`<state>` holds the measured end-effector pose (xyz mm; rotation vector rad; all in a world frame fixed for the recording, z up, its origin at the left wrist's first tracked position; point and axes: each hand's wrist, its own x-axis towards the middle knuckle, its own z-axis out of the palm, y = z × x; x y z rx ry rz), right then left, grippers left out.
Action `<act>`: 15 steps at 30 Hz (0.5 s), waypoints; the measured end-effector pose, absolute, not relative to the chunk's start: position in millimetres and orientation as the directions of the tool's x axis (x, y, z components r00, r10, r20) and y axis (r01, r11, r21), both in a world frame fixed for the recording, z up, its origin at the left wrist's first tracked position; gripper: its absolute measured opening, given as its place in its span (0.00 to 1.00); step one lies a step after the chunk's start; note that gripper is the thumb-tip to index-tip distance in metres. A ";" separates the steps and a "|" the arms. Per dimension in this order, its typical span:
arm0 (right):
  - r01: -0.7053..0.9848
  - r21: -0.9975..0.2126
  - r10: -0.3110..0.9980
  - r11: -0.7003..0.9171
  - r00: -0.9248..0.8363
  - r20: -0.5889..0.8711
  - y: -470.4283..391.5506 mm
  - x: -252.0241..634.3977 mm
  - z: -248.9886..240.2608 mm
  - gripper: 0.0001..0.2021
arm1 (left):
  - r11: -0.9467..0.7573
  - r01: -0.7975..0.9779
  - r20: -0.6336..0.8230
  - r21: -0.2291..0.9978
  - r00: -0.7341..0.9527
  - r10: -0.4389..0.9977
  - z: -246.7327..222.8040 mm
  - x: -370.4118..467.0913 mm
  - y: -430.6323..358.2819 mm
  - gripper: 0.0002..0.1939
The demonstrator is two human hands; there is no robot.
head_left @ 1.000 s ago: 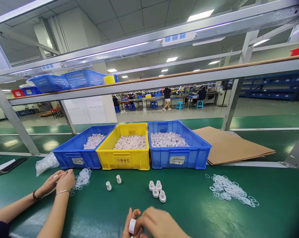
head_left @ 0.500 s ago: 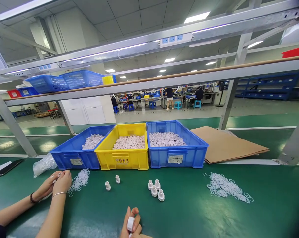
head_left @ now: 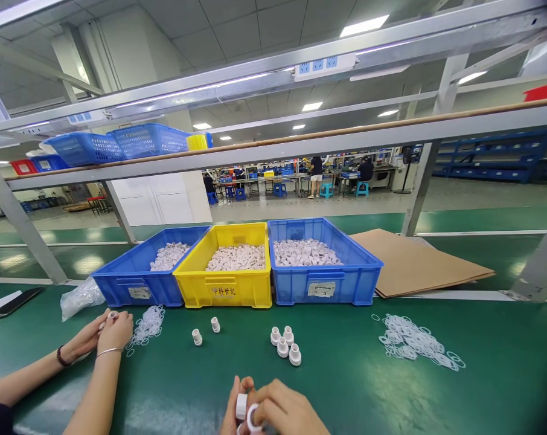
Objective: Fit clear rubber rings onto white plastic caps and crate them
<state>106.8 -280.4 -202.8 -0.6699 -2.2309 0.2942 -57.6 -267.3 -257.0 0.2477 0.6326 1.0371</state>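
My left hand (head_left: 230, 413) is at the bottom middle of the view, its fingers closed around a short white plastic sleeve (head_left: 241, 406). Against it comes my right hand (head_left: 289, 406), thumb and fingers pinching a white ring-shaped part (head_left: 252, 417). The two parts are close together; whether they touch I cannot tell. Beyond my hands stands a cluster of several white stepped fittings (head_left: 282, 347) on the green table. Two more white fittings (head_left: 197, 337) stand apart, further left. A pile of thin white rings (head_left: 412, 341) lies to the right.
At the left a co-worker's hands (head_left: 113, 332) hold a small white part beside another ring pile (head_left: 147, 326). Behind are a blue bin (head_left: 140, 293), a yellow bin (head_left: 223, 296) and a second blue bin (head_left: 323, 289) with white parts. Cardboard sheets (head_left: 418, 266) lie at right.
My right hand has risen into view and come to my left hand, bringing a white ring-shaped part into sight. The co-worker's hands have shifted slightly.
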 end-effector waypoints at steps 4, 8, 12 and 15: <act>0.399 -0.580 0.703 0.710 -0.454 0.548 -267.6 119.5 -156.7 0.04 | 0.414 -0.838 -0.266 0.356 0.333 0.904 -246.6 -52.5 -273.4 0.23; 0.469 -0.595 0.757 0.652 -0.451 0.474 -240.4 113.8 -142.4 0.04 | 0.414 -0.878 -0.197 0.242 0.373 0.907 -236.3 -50.6 -276.4 0.22; 0.568 -0.465 0.734 0.679 -0.522 0.435 -203.6 83.2 -137.4 0.04 | 0.415 -0.875 -0.155 0.247 0.387 0.909 -238.4 -53.0 -278.6 0.21; 0.591 -0.384 0.704 0.709 -0.572 0.420 -171.1 46.7 -132.0 0.02 | 0.401 -0.879 -0.133 0.259 0.379 0.916 -243.1 -54.0 -279.3 0.21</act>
